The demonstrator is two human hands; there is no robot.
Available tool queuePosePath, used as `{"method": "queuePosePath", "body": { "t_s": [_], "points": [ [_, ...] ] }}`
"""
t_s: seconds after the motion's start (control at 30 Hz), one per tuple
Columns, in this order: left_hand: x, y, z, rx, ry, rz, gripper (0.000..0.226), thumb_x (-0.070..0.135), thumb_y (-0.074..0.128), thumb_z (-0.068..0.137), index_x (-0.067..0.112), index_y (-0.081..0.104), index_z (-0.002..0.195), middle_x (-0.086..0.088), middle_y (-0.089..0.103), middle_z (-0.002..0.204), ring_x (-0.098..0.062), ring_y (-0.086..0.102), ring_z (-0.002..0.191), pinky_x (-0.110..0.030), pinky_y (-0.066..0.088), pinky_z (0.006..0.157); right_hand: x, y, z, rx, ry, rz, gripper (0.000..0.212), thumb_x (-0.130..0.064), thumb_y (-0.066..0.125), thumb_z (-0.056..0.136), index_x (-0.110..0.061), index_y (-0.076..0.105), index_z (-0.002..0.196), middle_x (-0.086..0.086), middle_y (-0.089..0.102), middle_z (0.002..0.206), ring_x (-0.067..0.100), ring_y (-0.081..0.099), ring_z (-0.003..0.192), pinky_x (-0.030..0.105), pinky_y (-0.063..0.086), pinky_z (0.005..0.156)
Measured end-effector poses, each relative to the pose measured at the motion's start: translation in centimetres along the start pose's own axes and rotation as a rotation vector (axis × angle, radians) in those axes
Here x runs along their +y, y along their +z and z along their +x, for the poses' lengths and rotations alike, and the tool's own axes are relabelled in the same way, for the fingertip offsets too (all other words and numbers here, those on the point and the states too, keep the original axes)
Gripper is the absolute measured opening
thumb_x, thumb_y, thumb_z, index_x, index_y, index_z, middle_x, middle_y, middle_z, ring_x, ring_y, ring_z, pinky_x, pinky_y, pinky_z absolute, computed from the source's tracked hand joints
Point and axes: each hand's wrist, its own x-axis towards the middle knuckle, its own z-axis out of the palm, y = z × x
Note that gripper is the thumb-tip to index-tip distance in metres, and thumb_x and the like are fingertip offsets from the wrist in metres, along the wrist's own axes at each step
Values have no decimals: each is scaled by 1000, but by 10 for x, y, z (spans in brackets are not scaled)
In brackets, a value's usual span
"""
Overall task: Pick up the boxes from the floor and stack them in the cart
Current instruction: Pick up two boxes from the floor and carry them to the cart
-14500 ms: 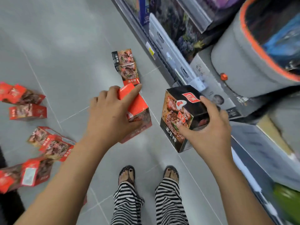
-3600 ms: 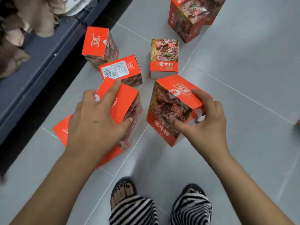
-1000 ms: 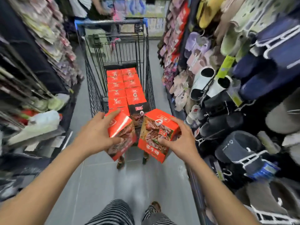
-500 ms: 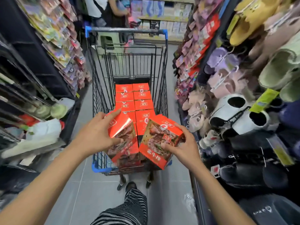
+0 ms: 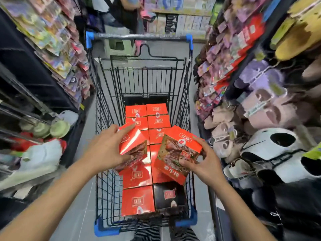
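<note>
Above the black wire shopping cart our left hand grips a tilted red cardboard box, and our right hand clasps a second red cardboard box (meat picture facing us). Below, packed red boxes fill two rows in the basket, with a black box at the near right.

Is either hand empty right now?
No, the left hand grips a red box and the right hand grips a second red box, both above the cart.
</note>
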Motion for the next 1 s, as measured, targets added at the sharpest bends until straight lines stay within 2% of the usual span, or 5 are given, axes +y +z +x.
{"method": "queuePosePath", "body": {
  "t_s": [0.33,0.5,0.63,0.9,1.0],
  "points": [
    [-26,17,127,-41,-18,76,109,48,82,61,44,17,148,0,44,138,-22,36,125,-45,33,102,-8,0,151,-150,-123,-66,79,-22,87,68,-32,48,136,0,53,131,20,53,119,42,45,102],
    [-47,22,194,-71,-25,-3,110,43,84,65,36,16,151,2,40,146,-23,37,132,-51,31,108,-9,19,240,-265,-155,-126,80,-15,84,72,-30,43,139,-1,51,131,11,53,113,-1,35,86],
    [-67,24,239,-83,15,-122,106,22,86,63,28,25,150,-1,41,146,-23,34,135,-45,26,113,-13,34,293,-350,-252,-209,77,-5,80,75,-19,41,140,-3,40,130,10,46,113,-7,28,84],
    [-92,27,284,-147,30,-152,104,13,80,67,28,21,151,-7,34,149,-23,24,139,-40,16,117,-4,58,351,-481,-232,-290,80,-10,78,78,-33,33,139,-5,43,131,17,53,115,34,45,101],
    [-98,32,282,-129,73,-191,104,14,81,66,29,22,151,-4,35,148,-21,24,138,-45,16,118,-1,58,352,-514,-241,-295,79,-11,79,77,-40,33,135,0,47,134,17,55,115,34,46,102]
  ]
}}
